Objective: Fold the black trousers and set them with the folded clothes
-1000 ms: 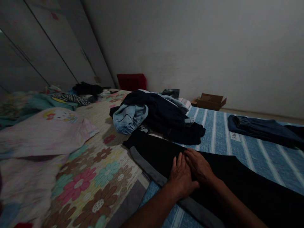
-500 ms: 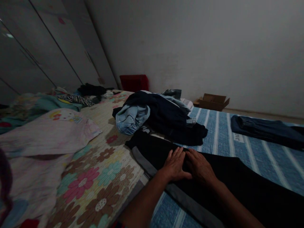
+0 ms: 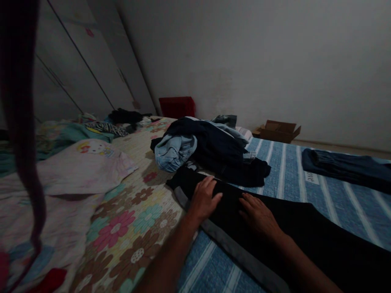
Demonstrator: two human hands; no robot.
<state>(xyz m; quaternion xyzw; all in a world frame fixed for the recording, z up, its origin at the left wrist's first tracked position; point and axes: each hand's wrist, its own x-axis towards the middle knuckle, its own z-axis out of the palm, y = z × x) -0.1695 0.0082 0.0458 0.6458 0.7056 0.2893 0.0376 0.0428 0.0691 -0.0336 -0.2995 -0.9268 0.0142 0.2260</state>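
Note:
A black garment with a grey side stripe [image 3: 305, 232] lies stretched flat across the bed, on a blue striped sheet [image 3: 284, 171]. My left hand [image 3: 204, 199] rests palm down on it near its far end, fingers spread and flat. Just to the right, my right hand [image 3: 258, 215] also lies flat on the black cloth, fingers extended. Neither hand holds anything. Beyond the hands sits a heap of dark and light blue denim clothes [image 3: 207, 148].
A floral quilt [image 3: 134, 219] covers the bed's left part, with a pale pink printed cloth [image 3: 82, 167] and more clothes [image 3: 122, 118] behind. A folded dark blue garment [image 3: 345, 169] lies at right. A red box [image 3: 177, 106] and a cardboard box [image 3: 279, 131] stand by the wall.
My left hand has slid left and away along the black garment, so the two hands are now apart. The right hand stays almost in place. A dark strand now hangs at far left.

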